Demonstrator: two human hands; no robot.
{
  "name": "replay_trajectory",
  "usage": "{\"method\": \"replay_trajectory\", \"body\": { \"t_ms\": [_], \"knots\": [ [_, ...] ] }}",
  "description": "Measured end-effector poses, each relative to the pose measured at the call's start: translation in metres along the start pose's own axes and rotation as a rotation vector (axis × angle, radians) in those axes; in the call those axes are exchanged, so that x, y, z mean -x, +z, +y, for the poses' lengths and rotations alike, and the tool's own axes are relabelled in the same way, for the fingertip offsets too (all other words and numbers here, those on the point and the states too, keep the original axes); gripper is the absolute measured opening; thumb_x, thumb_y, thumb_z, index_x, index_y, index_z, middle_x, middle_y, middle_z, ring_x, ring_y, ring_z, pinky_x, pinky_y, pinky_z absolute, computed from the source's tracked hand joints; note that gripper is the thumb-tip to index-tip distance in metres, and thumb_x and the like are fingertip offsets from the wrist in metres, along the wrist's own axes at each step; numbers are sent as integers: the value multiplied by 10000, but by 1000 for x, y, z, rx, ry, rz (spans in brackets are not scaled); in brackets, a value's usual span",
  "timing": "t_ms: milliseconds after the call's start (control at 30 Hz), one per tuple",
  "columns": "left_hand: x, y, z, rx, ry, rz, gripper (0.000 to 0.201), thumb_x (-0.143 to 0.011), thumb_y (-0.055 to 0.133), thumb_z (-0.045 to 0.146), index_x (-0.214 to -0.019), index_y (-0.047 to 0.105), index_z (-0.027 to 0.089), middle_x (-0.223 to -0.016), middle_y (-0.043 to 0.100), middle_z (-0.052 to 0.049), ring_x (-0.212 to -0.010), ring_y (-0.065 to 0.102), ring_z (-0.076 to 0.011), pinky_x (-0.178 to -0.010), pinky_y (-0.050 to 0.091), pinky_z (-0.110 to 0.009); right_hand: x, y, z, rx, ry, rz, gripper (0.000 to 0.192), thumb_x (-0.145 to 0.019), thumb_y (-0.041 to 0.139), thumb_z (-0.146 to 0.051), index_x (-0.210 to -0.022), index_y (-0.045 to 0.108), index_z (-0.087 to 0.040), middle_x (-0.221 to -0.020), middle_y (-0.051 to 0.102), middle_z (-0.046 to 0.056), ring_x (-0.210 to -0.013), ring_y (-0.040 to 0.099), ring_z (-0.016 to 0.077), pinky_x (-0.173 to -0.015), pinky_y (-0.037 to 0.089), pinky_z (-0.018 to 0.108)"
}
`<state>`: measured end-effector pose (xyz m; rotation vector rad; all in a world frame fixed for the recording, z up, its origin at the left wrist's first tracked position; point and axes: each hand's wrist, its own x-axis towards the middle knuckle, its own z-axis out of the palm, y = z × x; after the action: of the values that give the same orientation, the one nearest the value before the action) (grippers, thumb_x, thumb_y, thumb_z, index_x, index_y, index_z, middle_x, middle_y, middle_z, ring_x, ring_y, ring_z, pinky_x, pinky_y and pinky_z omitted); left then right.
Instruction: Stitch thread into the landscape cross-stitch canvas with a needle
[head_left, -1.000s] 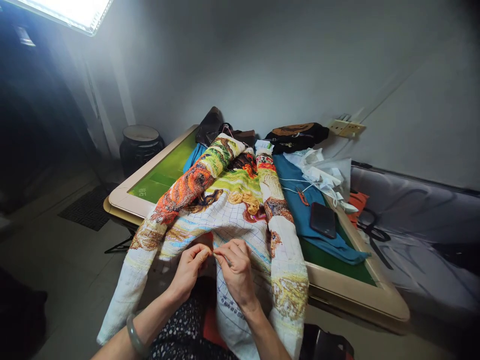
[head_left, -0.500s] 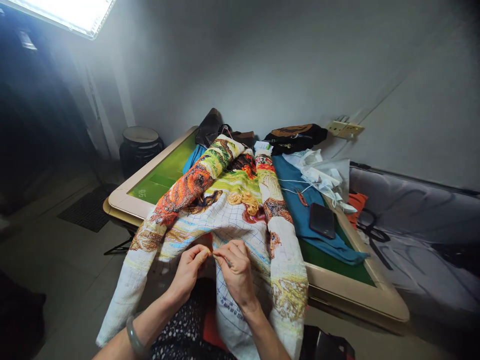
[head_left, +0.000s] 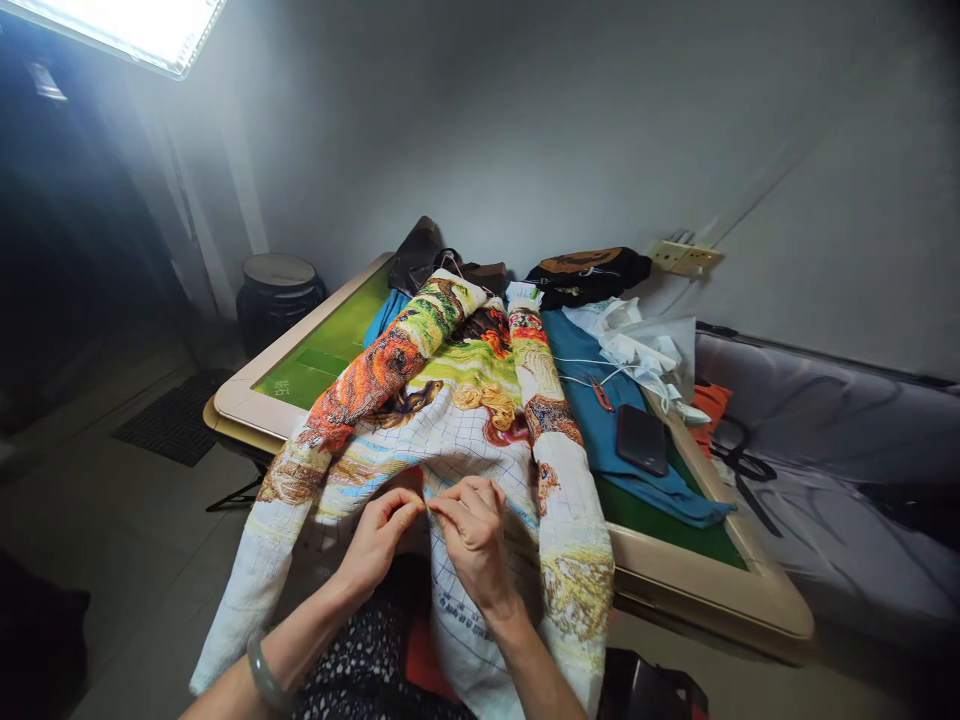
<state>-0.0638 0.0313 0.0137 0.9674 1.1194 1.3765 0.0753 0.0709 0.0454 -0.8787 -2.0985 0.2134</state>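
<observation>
Two hands, left hand (head_left: 379, 535) and right hand (head_left: 474, 535), one embroidery cloth (head_left: 450, 420), one phone (head_left: 642, 439), one table (head_left: 712, 590)

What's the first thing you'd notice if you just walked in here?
The big colourful cross-stitch cloth, draped from the green-topped table down into the person's lap. At its near edge the left hand and right hand pinch together on the gridded fabric. A dark phone lies on blue cloth to the right.
</observation>
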Motion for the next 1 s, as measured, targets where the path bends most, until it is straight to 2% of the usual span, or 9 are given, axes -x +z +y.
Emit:
{"method": "replay_trajectory", "body": {
  "t_ms": [100, 233, 400, 633, 833, 1000],
  "knots": [
    [-3, -1, 1, -24, -7, -68, 255, -830, 543, 407, -771, 544, 158, -633, 383, 46, -557, 293, -91, -483, 245, -210, 0, 0, 3, 11, -21, -8, 231, -823, 592, -44, -785, 708, -239, -705, 602, 16, -799, 471, 203, -746, 337, 367],
    [-6, 0, -1, -58, 8, -84, 268, -840, 521, 413, -747, 519, 162, -610, 356, 53, -542, 268, -92, -476, 224, -219, 1, 1, 6, 18, -34, 0, 219, -832, 592, -62, -759, 702, -237, -688, 593, 12, -790, 469, 197, -747, 341, 364],
    [-9, 1, -1, -129, 77, -83, 253, -835, 527, 377, -715, 536, 155, -647, 428, 29, -615, 336, -114, -563, 285, -231, 3, 3, 7, 5, -23, -1, 211, -834, 597, -68, -752, 697, -234, -683, 596, 11, -788, 473, 201, -741, 340, 364],
    [-9, 0, 4, -232, 88, -122, 238, -852, 497, 352, -778, 596, 149, -744, 540, -16, -729, 440, -155, -679, 352, -254, 6, 1, 8, 42, -21, 13, 213, -845, 585, -72, -773, 698, -238, -702, 605, 13, -791, 473, 196, -764, 343, 363],
    [-10, -2, 4, -248, 84, -134, 196, -837, 492, 307, -807, 614, 157, -787, 575, -30, -764, 476, -168, -710, 368, -258, 5, -2, 8, 75, -44, -15, 204, -841, 597, -72, -784, 693, -243, -696, 590, 5, -797, 475, 189, -792, 334, 364],
    [-11, -1, 3, -225, 63, -92, 191, -817, 519, 312, -782, 626, 158, -755, 588, -27, -732, 478, -166, -689, 366, -256, 4, -5, 5, 127, -55, -27, 209, -837, 587, -56, -785, 688, -232, -708, 582, 14, -808, 470, 197, -804, 335, 376]
  ]
}}
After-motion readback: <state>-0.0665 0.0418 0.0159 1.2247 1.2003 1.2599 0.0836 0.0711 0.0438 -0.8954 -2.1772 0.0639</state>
